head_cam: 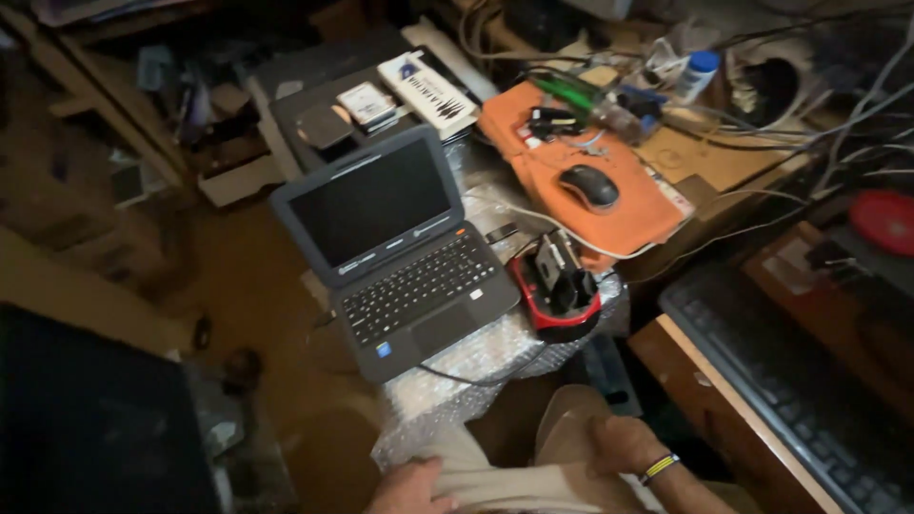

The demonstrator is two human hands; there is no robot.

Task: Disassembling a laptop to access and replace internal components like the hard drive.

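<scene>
My left hand (411, 487) sits at the bottom edge of the view, fingers curled down onto the pale cloth (514, 481) over my lap; it presses on the fabric, though whether it actually pinches a fold I cannot tell; my right hand (621, 445) lies just beside it, palm down on the same cloth, fingers loosely together and bent, with a yellow and black wristband (659, 466) on the wrist; that hand grips nothing that I can see.

Just beyond my knees a sheet of bubble wrap (476, 366) hangs over the edge of the surface; on it stands a small dark grey laptop (395, 249), lid open, screen black, turned at a slant; a thin dark cable (466, 378) runs from under its front edge across the wrap; just to the right of the laptop sits a red and black docking device (557, 290) with a part standing upright in it.

Farther back lies an orange pad (628, 224) with a black mouse (588, 187) on it; a white cable (533, 219) crosses its near edge; behind the laptop a white box (428, 90) lies on dark flat cases; at the right a black keyboard (790, 381) rests on a wooden shelf (709, 395), well apart from both hands.
</scene>
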